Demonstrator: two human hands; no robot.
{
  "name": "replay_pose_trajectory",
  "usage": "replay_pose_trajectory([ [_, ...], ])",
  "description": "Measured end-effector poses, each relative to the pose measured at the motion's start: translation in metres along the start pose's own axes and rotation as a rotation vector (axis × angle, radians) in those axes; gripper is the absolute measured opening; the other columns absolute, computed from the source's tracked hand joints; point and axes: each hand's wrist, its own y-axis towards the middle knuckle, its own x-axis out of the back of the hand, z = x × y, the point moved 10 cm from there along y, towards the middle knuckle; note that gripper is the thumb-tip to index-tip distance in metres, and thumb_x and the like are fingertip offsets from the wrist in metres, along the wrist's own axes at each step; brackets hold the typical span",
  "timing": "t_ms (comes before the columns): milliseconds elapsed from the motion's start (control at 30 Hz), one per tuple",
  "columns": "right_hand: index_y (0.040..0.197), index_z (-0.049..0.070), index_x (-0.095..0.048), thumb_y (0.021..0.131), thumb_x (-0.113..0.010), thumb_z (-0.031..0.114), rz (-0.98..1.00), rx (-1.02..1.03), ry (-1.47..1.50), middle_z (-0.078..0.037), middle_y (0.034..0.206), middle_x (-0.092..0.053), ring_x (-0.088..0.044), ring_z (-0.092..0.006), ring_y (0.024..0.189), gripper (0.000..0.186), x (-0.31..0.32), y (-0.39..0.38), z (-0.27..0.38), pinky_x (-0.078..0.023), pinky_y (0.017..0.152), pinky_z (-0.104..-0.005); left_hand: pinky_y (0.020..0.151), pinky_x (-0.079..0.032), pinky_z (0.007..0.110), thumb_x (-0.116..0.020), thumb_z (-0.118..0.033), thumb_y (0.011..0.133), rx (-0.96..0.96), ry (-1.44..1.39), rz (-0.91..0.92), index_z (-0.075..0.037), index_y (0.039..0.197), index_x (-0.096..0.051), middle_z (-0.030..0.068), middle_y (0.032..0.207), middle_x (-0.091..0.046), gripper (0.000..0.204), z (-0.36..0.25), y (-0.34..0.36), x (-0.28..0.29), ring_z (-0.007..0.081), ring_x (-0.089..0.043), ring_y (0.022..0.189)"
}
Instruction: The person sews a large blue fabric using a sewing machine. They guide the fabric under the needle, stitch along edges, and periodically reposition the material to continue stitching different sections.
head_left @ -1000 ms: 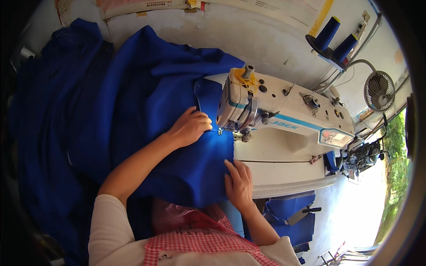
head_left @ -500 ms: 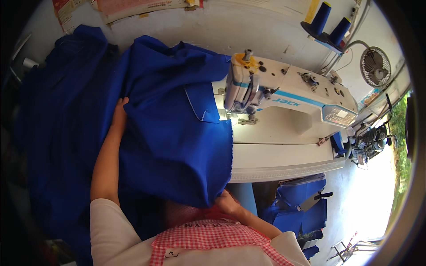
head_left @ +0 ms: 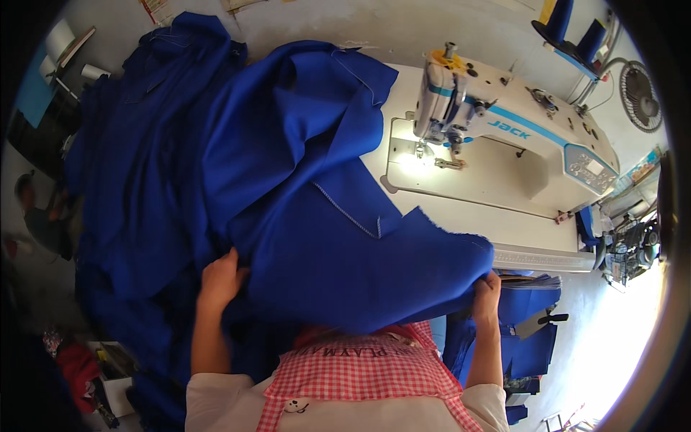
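Note:
A large blue fabric piece [head_left: 338, 266] with a pale stitched seam spreads across my lap and the near left of the sewing table. My right hand [head_left: 487, 291] is closed on its right edge, just below the table's front rim. Against the fabric's left side, my left hand [head_left: 222, 279] is closed on a fold, its fingertips partly hidden by cloth. The white sewing machine [head_left: 518, 133] stands to the right with its lamp lit, and its needle area [head_left: 421, 150] is uncovered, apart from the fabric.
More blue fabric [head_left: 144, 180] is heaped at the left. Blue thread cones [head_left: 558, 21] stand at the upper right near a fan [head_left: 640, 97]. Stacked blue pieces [head_left: 529, 349] lie below the table at right, with a dark-handled tool on them. Another person [head_left: 43, 216] is at far left.
The fabric has come away from the needle area toward me. My left hand has moved nearer to my body, and my right hand has moved right with the fabric's edge. The view has shifted.

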Motion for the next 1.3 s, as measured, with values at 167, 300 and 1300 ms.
replay_pose_trajectory([
  [167,0.095,-0.003,-0.066,0.077,-0.044,0.001,0.174,-0.013,0.035,0.003,0.080,-0.060,-0.051,-0.0055,0.071,0.029,-0.041,-0.022,0.020,-0.041,0.062,-0.0212,0.082,-0.051,0.039,-0.074,-0.015,0.075,-0.637,-0.044,-0.312,-0.006,0.106,-0.066,0.0092,0.095,-0.068,0.034,-0.176,0.006,0.142,0.0257,-0.066,0.090],
  [300,0.090,0.000,-0.061,0.087,-0.059,0.007,0.335,0.098,-0.292,-0.005,0.067,-0.055,-0.049,-0.0097,0.065,0.008,-0.081,-0.049,0.019,-0.043,0.058,-0.0280,0.103,-0.040,0.043,-0.072,-0.021,0.079,-1.336,-0.077,-0.258,-0.012,0.104,-0.070,0.0066,0.109,-0.067,0.027,-0.284,0.032,0.094,0.0215,-0.059,0.112],
  [1300,0.092,0.005,-0.067,0.081,-0.066,0.005,-0.103,0.623,-0.632,-0.011,0.092,-0.070,-0.069,-0.0293,0.080,0.012,-0.128,0.022,0.108,-0.054,0.065,-0.0353,0.056,-0.050,0.031,-0.073,-0.019,0.077,-1.527,-0.448,-0.234,-0.009,0.069,-0.055,0.0026,0.072,-0.050,0.022,-0.331,0.013,-0.009,0.0194,-0.057,0.063],
])
